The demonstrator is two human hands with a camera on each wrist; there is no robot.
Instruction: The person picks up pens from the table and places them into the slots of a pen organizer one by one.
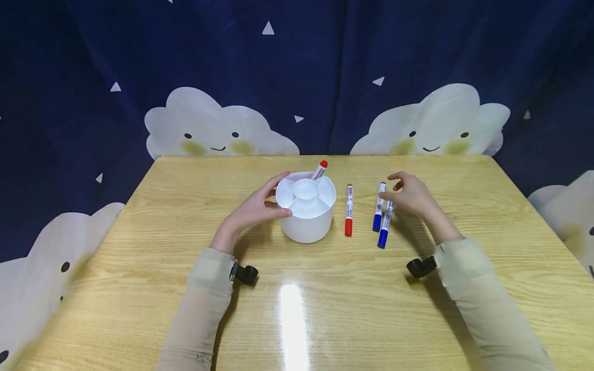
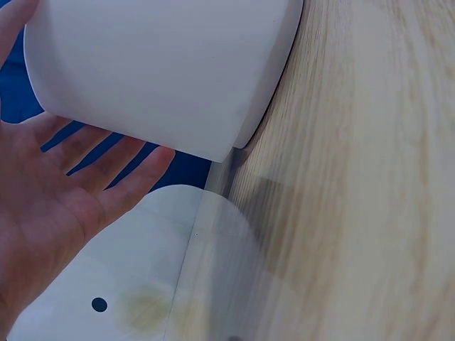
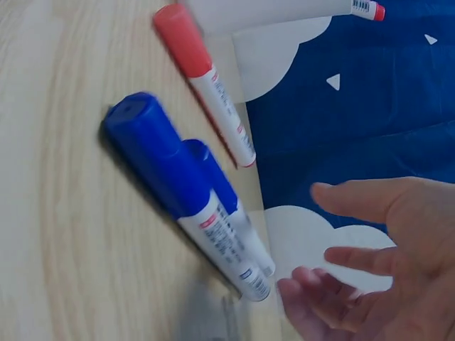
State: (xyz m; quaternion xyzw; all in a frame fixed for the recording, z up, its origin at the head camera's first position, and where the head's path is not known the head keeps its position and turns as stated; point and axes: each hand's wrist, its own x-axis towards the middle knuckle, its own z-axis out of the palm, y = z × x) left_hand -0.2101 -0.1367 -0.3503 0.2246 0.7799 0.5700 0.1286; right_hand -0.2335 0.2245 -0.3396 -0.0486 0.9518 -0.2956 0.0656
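One hand, the left hand (image 1: 252, 208), grips the white holder (image 1: 307, 228), thumb in front, fingers behind. The holder stands on the table (image 1: 130, 273); one red marker (image 1: 319, 170) leans inside. Rightward lie a second red marker (image 1: 349, 208), then two blue markers (image 1: 378, 207); the right hand (image 1: 412, 197), fingers apart, is near them.

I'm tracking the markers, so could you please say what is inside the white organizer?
One red-ended marker leans in the back of the white organizer; its lower end and the floor there are hidden.
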